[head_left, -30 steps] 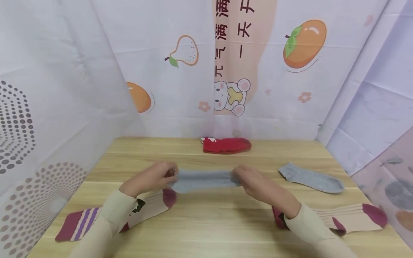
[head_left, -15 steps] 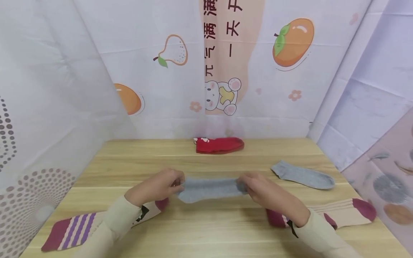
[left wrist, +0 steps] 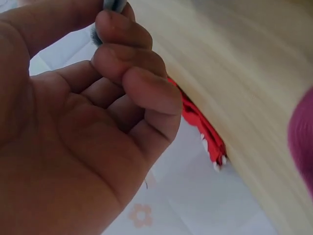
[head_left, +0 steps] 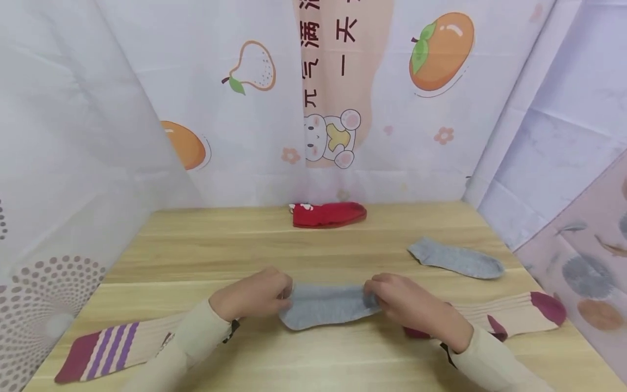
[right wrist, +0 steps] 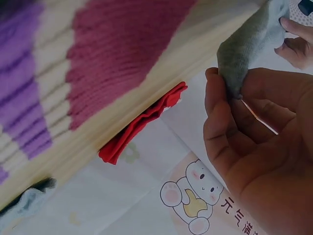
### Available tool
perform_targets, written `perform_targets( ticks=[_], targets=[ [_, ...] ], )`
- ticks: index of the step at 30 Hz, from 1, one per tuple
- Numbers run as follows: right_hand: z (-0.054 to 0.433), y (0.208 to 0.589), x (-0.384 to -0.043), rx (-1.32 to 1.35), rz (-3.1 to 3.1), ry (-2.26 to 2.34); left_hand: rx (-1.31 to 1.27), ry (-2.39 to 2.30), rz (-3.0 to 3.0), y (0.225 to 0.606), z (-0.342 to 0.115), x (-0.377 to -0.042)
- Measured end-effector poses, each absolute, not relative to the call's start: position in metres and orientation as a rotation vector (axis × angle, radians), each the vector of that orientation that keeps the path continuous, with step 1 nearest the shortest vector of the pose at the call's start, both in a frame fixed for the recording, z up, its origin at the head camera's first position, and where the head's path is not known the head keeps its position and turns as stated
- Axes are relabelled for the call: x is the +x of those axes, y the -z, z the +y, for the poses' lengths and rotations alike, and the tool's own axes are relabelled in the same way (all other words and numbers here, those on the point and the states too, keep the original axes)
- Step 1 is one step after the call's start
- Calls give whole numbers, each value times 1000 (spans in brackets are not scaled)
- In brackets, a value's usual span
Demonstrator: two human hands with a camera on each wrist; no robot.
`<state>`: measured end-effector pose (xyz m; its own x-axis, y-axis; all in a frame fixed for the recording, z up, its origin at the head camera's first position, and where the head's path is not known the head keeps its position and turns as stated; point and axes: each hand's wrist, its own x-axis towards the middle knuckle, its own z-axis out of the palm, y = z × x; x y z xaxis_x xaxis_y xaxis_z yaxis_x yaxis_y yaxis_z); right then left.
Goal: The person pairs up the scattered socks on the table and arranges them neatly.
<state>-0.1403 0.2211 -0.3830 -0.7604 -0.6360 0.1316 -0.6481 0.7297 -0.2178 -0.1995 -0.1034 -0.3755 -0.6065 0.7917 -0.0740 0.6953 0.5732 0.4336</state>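
Note:
A light grey sock (head_left: 328,307) is stretched sideways between both hands, close over the middle of the table. My left hand (head_left: 259,294) pinches its left end; in the left wrist view that hand (left wrist: 98,112) has thumb and fingertips together on a small bit of grey cloth. With thumb and fingers my right hand (head_left: 404,299) pinches the other end. From the right wrist, the grey sock (right wrist: 244,54) hangs in a fold from the fingertips of the right hand (right wrist: 264,132). The second grey sock (head_left: 458,258) lies flat to the right, beyond the right hand.
A folded red sock (head_left: 329,214) lies at the table's back edge. Cream, maroon and purple striped socks lie at the left (head_left: 110,351) and right (head_left: 514,316), partly under the forearms. Printed cloth (head_left: 235,136) hangs behind the wooden table (head_left: 343,359).
Both hands have come nearer and lower with the grey sock, which is a little less stretched. The head view has shifted, so the scene sits further left. The other socks stay put.

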Motion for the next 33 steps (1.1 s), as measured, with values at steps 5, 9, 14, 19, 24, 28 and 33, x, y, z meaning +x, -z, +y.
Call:
perform_targets(
  ticks=[5, 9, 14, 19, 24, 28, 33],
  targets=[
    [217, 385, -141, 1114, -2877, -372, 1223, -510, 2522, 380, -101, -197],
    [215, 388, -141, 1140, -2896, -325, 1212, -480, 2511, 385, -99, -196],
    [215, 391, -139, 1151, -2919, -288, 1181, -456, 2520, 392, -98, -197],
    [219, 391, -137, 1135, -2935, -305, 1205, -480, 2529, 395, -97, -196],
    [221, 390, -139, 1155, -2865, -361, 1232, -488, 2561, 393, -98, -193],
    [226, 389, -142, 1119, -2816, -347, 1325, -513, 2603, 389, -93, -192],
    [229, 388, -144, 1071, -2832, -310, 1380, -538, 2643, 386, -84, -191]
  ],
)
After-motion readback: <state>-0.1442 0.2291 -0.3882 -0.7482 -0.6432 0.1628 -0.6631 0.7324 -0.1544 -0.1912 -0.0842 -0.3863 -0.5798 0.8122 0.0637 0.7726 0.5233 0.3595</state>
